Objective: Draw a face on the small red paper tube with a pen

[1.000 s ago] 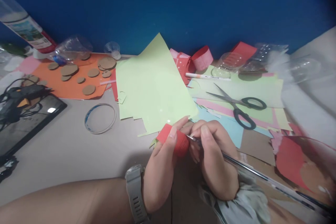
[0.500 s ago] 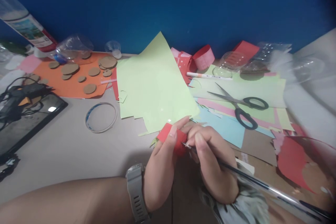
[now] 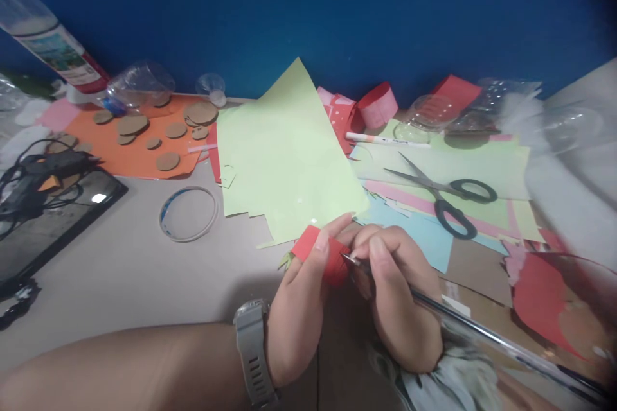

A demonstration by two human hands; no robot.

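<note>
Near the table's front edge, my left hand [image 3: 306, 282] is closed on a small piece of red paper [image 3: 307, 244], its thumb lying across the top. A bit of green paper [image 3: 285, 261] pokes out beside those fingers. My right hand [image 3: 398, 270] grips a ballpoint pen [image 3: 475, 327] close to its tip, which points left at the red paper. Faint dark lines show on the paper by the tip. Whether the tip touches the paper I cannot tell. A sheet of light green paper [image 3: 284, 160] lies just beyond both hands.
Black-handled scissors [image 3: 441, 192] and a white marker [image 3: 385, 140] rest on coloured paper to the right. Cardboard discs [image 3: 132, 124] lie on an orange sheet [image 3: 108, 157] at left. A tape ring [image 3: 189, 213], a dark tablet-like device [image 3: 91, 212] and a tilted bottle [image 3: 58, 45] are also left.
The pen tip has drawn back slightly to the right across the red paper, with more dark line visible beside it. The whole view has shifted a little.
</note>
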